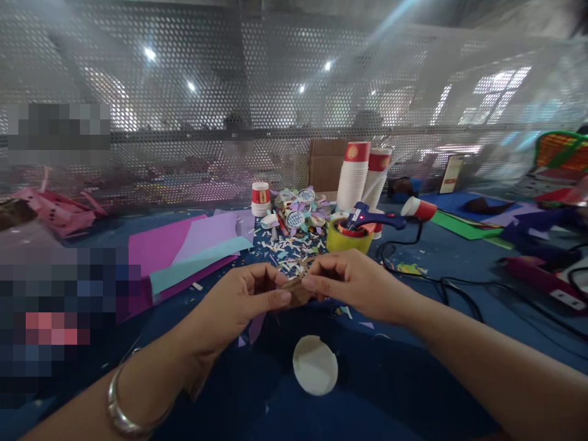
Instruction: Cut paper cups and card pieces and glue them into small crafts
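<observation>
Between my two hands is a small piece of brown cardboard (297,295), partly covered by the fingers. My left hand (250,294) pinches its left side between thumb and fingers. On its right side, the thumb and fingertips of my right hand (342,283) are closed on the same piece. Below the hands, a white paper disc (315,365) with a slightly uneven edge lies on the dark blue table. Just beyond the hands are many paper scraps (289,251). A blue glue gun (374,217) rests on a yellow roll of tape (349,239).
Stacked paper cups (353,177) stand behind the tape, near a cardboard box (324,165). Coloured paper sheets (184,251) lie at left. A black cable (441,280) crosses the table at right. One cup (419,209) lies tipped over. A perforated metal screen (184,110) closes the back.
</observation>
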Demonstrator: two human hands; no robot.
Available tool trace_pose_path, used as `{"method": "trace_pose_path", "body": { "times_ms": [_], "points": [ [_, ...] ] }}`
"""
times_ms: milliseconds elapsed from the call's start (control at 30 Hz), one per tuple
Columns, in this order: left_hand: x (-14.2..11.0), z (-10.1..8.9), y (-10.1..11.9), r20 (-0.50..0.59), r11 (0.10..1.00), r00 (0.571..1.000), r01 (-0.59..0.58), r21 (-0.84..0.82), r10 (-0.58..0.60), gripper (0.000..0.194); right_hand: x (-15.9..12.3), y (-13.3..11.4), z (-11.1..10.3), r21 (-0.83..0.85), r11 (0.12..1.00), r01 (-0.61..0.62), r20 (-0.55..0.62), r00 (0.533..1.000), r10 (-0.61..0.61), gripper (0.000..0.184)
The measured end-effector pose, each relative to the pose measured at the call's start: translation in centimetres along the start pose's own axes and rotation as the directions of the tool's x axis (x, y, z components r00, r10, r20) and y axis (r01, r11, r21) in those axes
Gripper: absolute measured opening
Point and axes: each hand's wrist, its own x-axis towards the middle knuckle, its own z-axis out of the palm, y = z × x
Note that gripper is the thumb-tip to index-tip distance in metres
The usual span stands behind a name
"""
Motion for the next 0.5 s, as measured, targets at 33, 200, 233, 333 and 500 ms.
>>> {"method": "trace_pose_path", "body": {
  "times_ms": [33, 200, 233, 333, 500],
  "points": [
    [0.0, 0.0, 0.0, -0.016, 0.999, 1.0, 0.023, -0.025, -0.023, 0.019, 0.0, 0.1, -0.4, -0.071, 0.997, 0.031, -0.049, 0.998, -0.035, 0.024],
    [0.0, 0.1, 0.0, -0.094, 0.984, 0.993, 0.061, -0.168, -0.078, 0.024, -0.1, 2.0, -4.2, -0.584, 0.811, 0.037, -0.378, 0.871, -0.312, 0.013],
    [0.0, 0.1, 0.0, -0.104, 0.981, 0.992, 0.052, -0.188, -0.072, 0.024, -0.1, 2.6, -5.1, -0.66, 0.751, -0.008, -0.418, 0.835, -0.358, 0.012],
    [0.1, -0.1, 0.0, -0.137, 0.972, 0.989, 0.026, -0.235, -0.06, 0.024, -0.1, 4.1, -7.6, -0.815, 0.557, -0.162, -0.449, 0.784, -0.429, 0.014],
    [-0.1, -0.1, 0.2, -0.183, 0.964, 0.981, 0.008, -0.265, -0.059, 0.022, 0.0, 5.8, -8.8, -0.84, 0.451, -0.303, -0.452, 0.85, -0.27, 0.034]
  ]
}}
